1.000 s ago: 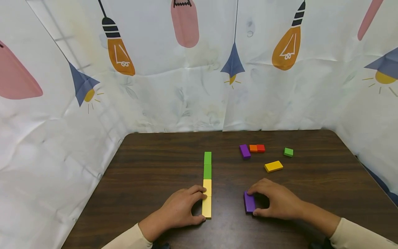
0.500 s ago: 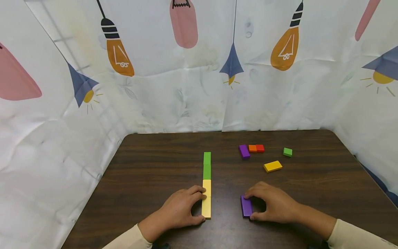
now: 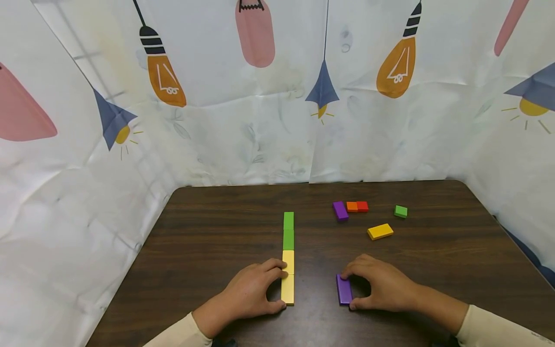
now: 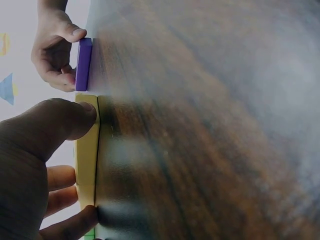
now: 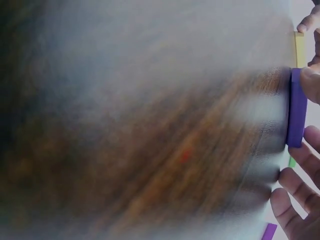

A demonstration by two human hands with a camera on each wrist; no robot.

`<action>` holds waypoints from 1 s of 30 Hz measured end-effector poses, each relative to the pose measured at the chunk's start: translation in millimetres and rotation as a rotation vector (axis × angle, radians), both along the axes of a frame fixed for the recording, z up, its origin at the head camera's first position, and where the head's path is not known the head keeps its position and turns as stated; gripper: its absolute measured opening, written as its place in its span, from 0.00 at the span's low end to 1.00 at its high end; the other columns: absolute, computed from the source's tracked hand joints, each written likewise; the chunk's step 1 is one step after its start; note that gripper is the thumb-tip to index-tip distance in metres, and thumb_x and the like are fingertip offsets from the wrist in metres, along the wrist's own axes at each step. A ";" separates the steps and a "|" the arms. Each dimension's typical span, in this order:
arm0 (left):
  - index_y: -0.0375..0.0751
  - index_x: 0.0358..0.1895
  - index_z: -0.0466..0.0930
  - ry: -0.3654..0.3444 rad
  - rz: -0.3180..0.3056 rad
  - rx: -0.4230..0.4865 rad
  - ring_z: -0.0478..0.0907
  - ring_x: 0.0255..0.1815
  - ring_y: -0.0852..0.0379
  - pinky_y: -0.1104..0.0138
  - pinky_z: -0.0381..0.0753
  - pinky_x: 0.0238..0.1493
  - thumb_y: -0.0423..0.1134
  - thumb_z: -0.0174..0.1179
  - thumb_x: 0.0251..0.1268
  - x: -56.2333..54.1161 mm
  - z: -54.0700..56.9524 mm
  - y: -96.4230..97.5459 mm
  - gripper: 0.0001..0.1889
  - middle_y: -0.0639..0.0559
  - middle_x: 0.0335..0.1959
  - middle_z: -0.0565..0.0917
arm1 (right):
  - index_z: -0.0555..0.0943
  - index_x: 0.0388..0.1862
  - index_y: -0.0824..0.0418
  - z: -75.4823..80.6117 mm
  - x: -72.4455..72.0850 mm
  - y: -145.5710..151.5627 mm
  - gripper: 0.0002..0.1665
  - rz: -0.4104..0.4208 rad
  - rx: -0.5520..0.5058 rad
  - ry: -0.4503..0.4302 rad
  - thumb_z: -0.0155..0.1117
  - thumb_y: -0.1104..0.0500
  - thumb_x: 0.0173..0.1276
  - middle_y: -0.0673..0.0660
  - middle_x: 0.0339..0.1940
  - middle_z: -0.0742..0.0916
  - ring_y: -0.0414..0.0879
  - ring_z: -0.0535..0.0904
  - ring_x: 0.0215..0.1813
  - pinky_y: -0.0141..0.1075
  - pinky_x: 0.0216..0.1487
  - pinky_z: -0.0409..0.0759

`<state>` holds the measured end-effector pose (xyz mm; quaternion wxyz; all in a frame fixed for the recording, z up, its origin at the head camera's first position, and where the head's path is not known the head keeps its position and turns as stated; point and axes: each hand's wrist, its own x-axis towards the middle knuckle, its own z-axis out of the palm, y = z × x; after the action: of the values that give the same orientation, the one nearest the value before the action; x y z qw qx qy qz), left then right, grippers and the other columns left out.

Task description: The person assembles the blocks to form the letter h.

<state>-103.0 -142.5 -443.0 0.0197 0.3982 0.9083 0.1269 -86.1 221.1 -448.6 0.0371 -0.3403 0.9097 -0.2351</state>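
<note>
From where I stand, the work looks partly done: a straight strip of four blocks runs away from the person, with the near pale yellow block (image 3: 288, 291) and far pale yellow block (image 3: 289, 259) leading into two green blocks (image 3: 288, 231), all touching end to end. The left hand (image 3: 253, 286) holds the yellow pair, thumb at the near end and bent fingertips along the side. The right hand (image 3: 383, 284) grasps a purple block (image 3: 344, 291) between thumb and fingertips, well apart from the strip on the person's right; I can't tell if it is slightly raised. That piece seems to be the one in progress. Judging by how they lie, five pieces remain unused farther back: a second purple block (image 3: 340, 211), an orange block (image 3: 351, 206) touching a red block (image 3: 362, 206), a small green block (image 3: 401, 211) and a deep yellow block (image 3: 380, 232). All are smooth, crisp-edged and rectangular, some short, some long. The table (image 3: 208, 231) is dark, streaky wood grain with a dull sheen, backed by creased white cloth (image 3: 260, 149) printed with lamps.
</note>
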 end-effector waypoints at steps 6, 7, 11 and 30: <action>0.49 0.60 0.82 -0.009 0.004 0.000 0.81 0.53 0.56 0.57 0.81 0.53 0.58 0.72 0.59 -0.1 0.2 -0.6 0.28 0.58 0.64 0.76 | 0.81 0.56 0.39 0.3 -0.3 -0.5 0.30 0.005 0.007 0.007 0.73 0.29 0.58 0.34 0.55 0.80 0.36 0.75 0.57 0.45 0.57 0.80; 0.49 0.60 0.82 -0.011 0.004 0.000 0.81 0.53 0.56 0.57 0.81 0.53 0.58 0.72 0.59 -0.1 0.2 -0.6 0.28 0.58 0.64 0.76 | 0.81 0.56 0.39 0.3 -0.4 -0.6 0.31 0.005 0.006 0.009 0.73 0.29 0.58 0.34 0.55 0.80 0.36 0.75 0.56 0.45 0.57 0.80; 0.50 0.60 0.82 -0.010 0.005 0.003 0.81 0.53 0.56 0.57 0.81 0.53 0.59 0.72 0.59 -0.4 0.2 -0.7 0.28 0.58 0.64 0.76 | 0.80 0.56 0.39 0.1 -0.7 -1.0 0.31 0.005 0.008 0.014 0.74 0.29 0.57 0.33 0.55 0.79 0.36 0.75 0.57 0.45 0.57 0.80; 0.50 0.59 0.82 -0.013 0.002 0.006 0.81 0.53 0.56 0.57 0.81 0.53 0.58 0.72 0.59 -0.1 0.6 -0.9 0.28 0.58 0.64 0.76 | 0.81 0.58 0.45 14.4 -14.3 27.2 0.36 -0.184 0.003 0.011 0.68 0.25 0.59 0.40 0.57 0.82 0.46 0.77 0.61 0.52 0.58 0.79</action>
<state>-103.1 -143.4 -442.4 0.0241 0.3966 0.9082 0.1320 -100.4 248.3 -434.2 0.0108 -0.2566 0.9377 -0.2341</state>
